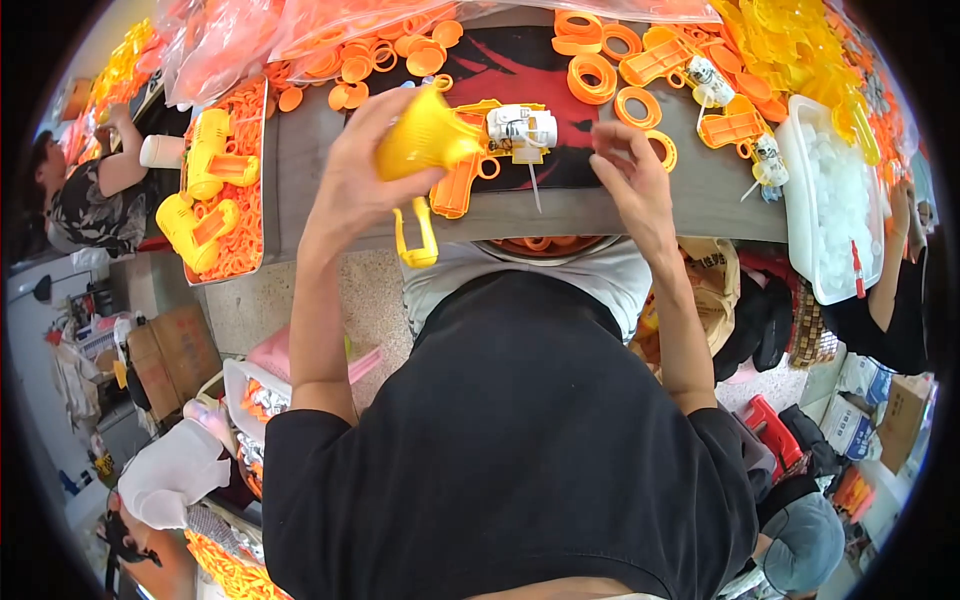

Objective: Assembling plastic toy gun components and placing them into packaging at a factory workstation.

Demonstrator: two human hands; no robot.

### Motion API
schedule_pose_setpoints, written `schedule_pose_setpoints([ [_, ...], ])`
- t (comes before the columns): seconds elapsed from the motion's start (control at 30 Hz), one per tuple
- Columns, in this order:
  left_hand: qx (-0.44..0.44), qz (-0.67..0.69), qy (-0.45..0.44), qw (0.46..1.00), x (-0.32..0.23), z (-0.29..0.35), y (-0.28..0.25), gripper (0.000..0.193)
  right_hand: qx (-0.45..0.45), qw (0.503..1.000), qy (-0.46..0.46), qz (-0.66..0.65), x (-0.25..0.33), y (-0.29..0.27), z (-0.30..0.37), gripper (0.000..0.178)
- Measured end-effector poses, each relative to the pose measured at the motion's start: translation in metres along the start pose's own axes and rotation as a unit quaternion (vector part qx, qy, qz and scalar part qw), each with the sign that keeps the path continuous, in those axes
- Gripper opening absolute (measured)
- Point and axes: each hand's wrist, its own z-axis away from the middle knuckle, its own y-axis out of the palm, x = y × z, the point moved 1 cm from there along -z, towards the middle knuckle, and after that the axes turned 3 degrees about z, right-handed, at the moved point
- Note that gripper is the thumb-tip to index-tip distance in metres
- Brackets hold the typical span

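Near the grey worktop's (298, 150) front edge, the left hand (358, 165) grips a yellow ribbed plastic shell (425, 135). The right hand (640, 182), fingers parted, flanks a white cylindrical plastic unit (522, 130) between both hands.

Bright, even light covers my counter (290, 175), with glare on the plastic bag (220, 50) at its far left corner. My left hand (352, 165) and the yellow housing (418, 140) look slightly blurred; straight edges bend toward the black rim.
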Motion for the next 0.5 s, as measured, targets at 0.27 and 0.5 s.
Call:
schedule_pose_setpoints([
  [0.27, 0.157, -0.214, 0.178, 0.948, -0.009, -0.056, 0.047, 0.068, 0.139, 0.973, -0.134, 0.127, -0.009, 0.029, -0.043, 0.083],
  [0.5, 0.259, -0.245, 0.089, 0.930, -0.004, -0.073, 0.060, 0.066, 0.140, 0.963, -0.134, 0.186, -0.014, 0.026, -0.054, 0.076],
])
